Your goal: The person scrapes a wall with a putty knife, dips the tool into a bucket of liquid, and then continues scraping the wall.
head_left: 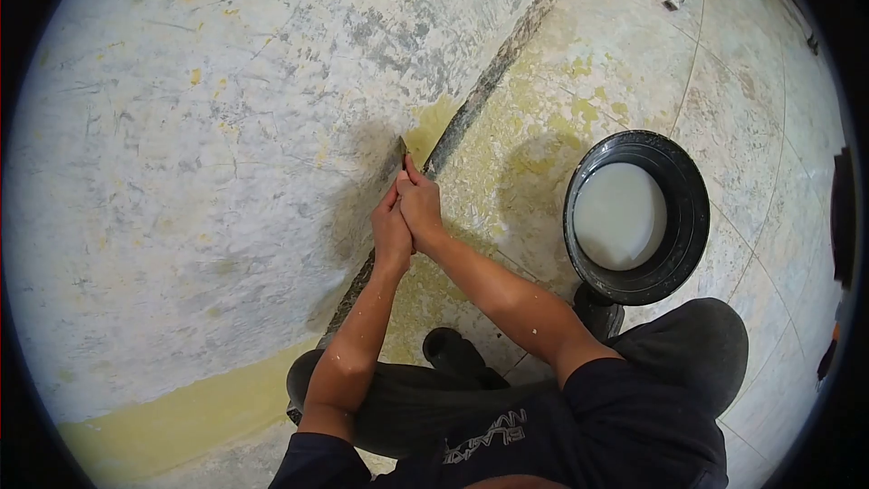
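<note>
Both my hands are together low on the wall, close to where it meets the floor. My right hand (420, 206) and my left hand (391, 228) are closed around a scraper (403, 151), whose handle is hidden by my fingers. Its thin dark blade points up the frame, against the scuffed white wall (235, 118). Just right of the blade is a patch of yellow-green paint (431, 127) on the wall.
A black bucket (692, 217) with whitish liquid stands on the tiled floor at the right. Yellow-green flakes (534, 127) lie along the dark wall-floor joint (493, 72). A padlock (673, 3) lies at the upper right. A yellow strip (181, 417) runs along the lower-left wall.
</note>
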The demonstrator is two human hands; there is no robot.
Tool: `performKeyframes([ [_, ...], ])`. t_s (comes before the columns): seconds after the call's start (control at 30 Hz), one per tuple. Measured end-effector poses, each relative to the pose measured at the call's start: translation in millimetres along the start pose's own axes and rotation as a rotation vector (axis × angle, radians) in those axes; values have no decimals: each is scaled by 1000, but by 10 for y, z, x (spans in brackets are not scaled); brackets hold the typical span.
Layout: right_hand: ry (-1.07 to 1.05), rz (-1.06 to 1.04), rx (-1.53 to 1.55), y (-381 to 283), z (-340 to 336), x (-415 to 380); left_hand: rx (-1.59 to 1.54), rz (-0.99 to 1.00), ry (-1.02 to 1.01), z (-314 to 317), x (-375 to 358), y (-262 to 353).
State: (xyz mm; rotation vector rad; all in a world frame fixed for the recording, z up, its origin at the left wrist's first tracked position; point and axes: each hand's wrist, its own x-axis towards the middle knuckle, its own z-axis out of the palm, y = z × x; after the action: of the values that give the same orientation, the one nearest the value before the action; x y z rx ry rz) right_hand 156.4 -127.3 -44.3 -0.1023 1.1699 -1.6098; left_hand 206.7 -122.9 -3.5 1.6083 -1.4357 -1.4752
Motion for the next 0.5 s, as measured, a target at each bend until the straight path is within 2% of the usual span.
performKeyframes([
  [0.17,-25,64,-110,-51,33,25,-24,-14,-12,-37,37,12],
  [0.3,31,-29,-67,-44,14,123,27,-130,-24,29,73,122],
  [0.37,37,-39,-72,-39,-22,81,-52,50,28,112,-9,88],
  [0.43,-23,-35,-271,-46,-33,73,-48,42,56,113,-27,86],
  [0.5,-18,2,-169,-64,-15,74,-37,-5,102,104,-59,87],
])
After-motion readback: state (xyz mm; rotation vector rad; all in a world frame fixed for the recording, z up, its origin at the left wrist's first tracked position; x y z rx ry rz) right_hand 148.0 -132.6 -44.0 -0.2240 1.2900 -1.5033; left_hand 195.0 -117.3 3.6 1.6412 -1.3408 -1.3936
